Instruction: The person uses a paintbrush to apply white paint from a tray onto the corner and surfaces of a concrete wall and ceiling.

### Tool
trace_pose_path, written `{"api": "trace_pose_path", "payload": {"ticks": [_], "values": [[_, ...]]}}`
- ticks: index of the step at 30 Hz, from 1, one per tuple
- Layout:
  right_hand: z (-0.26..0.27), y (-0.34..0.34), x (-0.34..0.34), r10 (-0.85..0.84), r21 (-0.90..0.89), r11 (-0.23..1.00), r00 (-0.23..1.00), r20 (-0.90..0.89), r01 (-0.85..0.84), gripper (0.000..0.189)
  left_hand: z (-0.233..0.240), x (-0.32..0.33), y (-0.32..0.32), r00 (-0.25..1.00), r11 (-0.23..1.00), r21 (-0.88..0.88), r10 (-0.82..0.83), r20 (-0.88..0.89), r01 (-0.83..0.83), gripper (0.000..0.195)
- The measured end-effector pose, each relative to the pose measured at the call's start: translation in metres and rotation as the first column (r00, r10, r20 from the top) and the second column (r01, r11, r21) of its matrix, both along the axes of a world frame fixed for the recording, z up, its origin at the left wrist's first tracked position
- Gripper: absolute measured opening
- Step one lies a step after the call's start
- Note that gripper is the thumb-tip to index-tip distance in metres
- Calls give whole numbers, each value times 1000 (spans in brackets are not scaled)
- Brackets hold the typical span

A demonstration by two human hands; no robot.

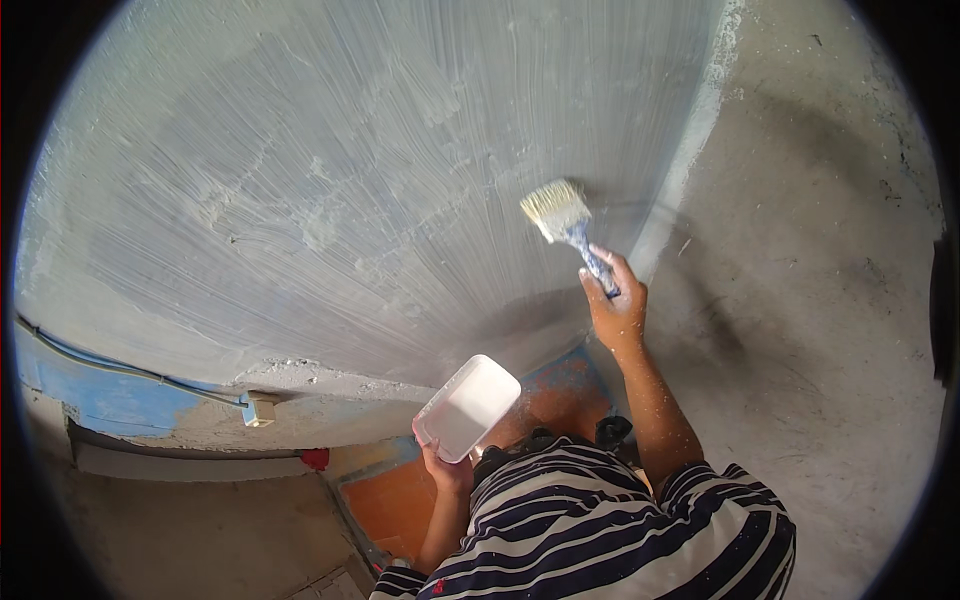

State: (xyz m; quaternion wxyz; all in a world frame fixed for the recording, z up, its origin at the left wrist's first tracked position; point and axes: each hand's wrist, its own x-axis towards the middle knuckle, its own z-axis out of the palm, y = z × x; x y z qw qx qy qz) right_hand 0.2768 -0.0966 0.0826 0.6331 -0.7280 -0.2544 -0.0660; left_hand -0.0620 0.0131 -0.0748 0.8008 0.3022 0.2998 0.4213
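In my right hand (pixel 619 307) is a flat paintbrush (pixel 566 214), held by its paint-spattered blue handle. Its pale, paint-coated bristles point up and left, at or close to the grey wall (pixel 420 225); contact cannot be told. White streaks with brush marks cover much of that wall. My left hand (pixel 448 469) grips the near end of a shallow rectangular plastic tub (pixel 469 409) with whitish liquid inside. The tub is held in front of my waist, below and left of the brush. White specks dot my right forearm.
A bare grey wall (pixel 787 300) meets the streaked one at a corner on the right. At lower left, a cable (pixel 127 369) runs along a blue-painted band to a small electrical box (pixel 259 409). Orange floor tiles (pixel 394 499) lie below, with a dark object (pixel 613 430) near my feet.
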Motion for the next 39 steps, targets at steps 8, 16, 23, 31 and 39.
{"api": "trace_pose_path", "payload": {"ticks": [8, 16, 23, 31, 39], "values": [[-208, 9, -4, -102, -711, 697, 969, -225, -91, 34, 6, -24, -12, 996, 996, -21, 85, -36, -86, 65], [-238, 70, 12, -158, -778, 620, 957, -244, -96, 32, -6, -54, -10, 990, 991, -46, 121, -76, -125, 64], [-41, 37, 2, -13, -549, 834, 992, -129, -61, 31, 3, -54, 6, 993, 993, -19, 117, -28, -118, 64], [183, 28, -42, -17, -286, 958, 999, -43, 4, 30, -12, -52, 32, 996, 1000, -11, -15, 87, 16, 62], [240, 34, -29, -149, 3, 989, 977, 151, 150, 34, 15, -54, 54, 987, 996, -31, -77, 141, 82, 72]]}}
